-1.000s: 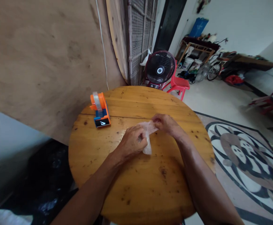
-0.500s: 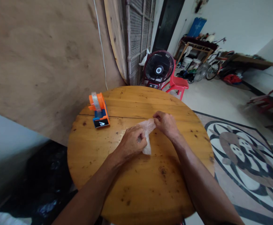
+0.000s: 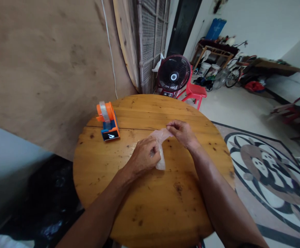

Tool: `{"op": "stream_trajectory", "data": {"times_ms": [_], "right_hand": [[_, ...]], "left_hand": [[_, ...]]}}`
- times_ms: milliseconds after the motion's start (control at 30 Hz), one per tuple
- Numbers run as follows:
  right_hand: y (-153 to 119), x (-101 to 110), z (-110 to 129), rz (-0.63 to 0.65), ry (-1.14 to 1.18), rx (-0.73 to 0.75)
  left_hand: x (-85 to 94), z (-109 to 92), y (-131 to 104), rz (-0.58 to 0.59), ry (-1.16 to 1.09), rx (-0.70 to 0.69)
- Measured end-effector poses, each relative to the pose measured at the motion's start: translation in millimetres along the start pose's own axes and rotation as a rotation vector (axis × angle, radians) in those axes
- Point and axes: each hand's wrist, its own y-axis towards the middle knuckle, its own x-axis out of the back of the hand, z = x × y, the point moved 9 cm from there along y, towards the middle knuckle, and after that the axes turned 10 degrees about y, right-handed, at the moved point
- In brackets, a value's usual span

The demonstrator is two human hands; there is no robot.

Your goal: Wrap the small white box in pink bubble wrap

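A crumpled, translucent whitish plastic bag (image 3: pixel 161 162) stretches between my two hands above the middle of the round table. My left hand (image 3: pixel 144 155) is closed round its near part, with thumb and fingers curled together. One end of the plastic hangs below that thumb. On the other side, my right hand (image 3: pixel 184 134) pinches the far upper corner between thumb and forefinger. Whatever may lie within the folds is hidden by my left hand. An orange and blue tape dispenser (image 3: pixel 108 120) with a roll of clear tape stands left of my hands, touched by neither.
The round wooden table (image 3: pixel 145 213) has its left edge close to a plywood panel (image 3: pixel 49 69). Past its far edge stand a dark red fan (image 3: pixel 174 76) and a red plastic chair (image 3: pixel 196 90). A patterned floor with pandas (image 3: pixel 268 168) lies to the right.
My right hand has shifted slightly up and left, its fingers straighter at the plastic's corner. The plastic's upper part has changed shape. My left hand keeps nearly the same place.
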Motion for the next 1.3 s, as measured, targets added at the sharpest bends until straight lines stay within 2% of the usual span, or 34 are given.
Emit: {"op": "stream_trajectory", "data": {"times_ms": [167,367,467,633,733,833,967,1033,1200,1300], "right_hand": [[0,4,1,-0.048,0.177,-0.036],[-6,-9,0,0.061,0.287,-0.174],[-12,-12,13,0.112,0.290,-0.154],[-34,-15,45,0.296,-0.040,0.083],[-51,-15,54,0.316,-0.189,0.301],[-65,-19,52,0.309,-0.283,0.481],[-74,-29,45,0.389,-0.360,0.601],[-73,-27,45,0.406,-0.322,0.597],[-55,-14,33,0.366,-0.166,0.399],[-42,-4,24,0.323,-0.146,0.366]], "left_hand": [[0.7,-2,0,-0.005,0.004,-0.013],[2.1,-3,-2,-0.023,0.049,-0.025],[3.6,-5,-1,-0.049,0.053,-0.043],[4.9,-7,-1,-0.059,0.048,-0.059],[6.5,-7,-3,-0.078,0.039,-0.071],[6.5,-9,-4,-0.082,0.040,-0.101],[5.2,-9,-4,-0.071,0.052,-0.104],[4.4,-9,-3,-0.062,0.045,-0.104],[3.7,-9,-1,-0.044,0.044,-0.093],[3.1,-9,-1,-0.027,0.042,-0.089]]}}
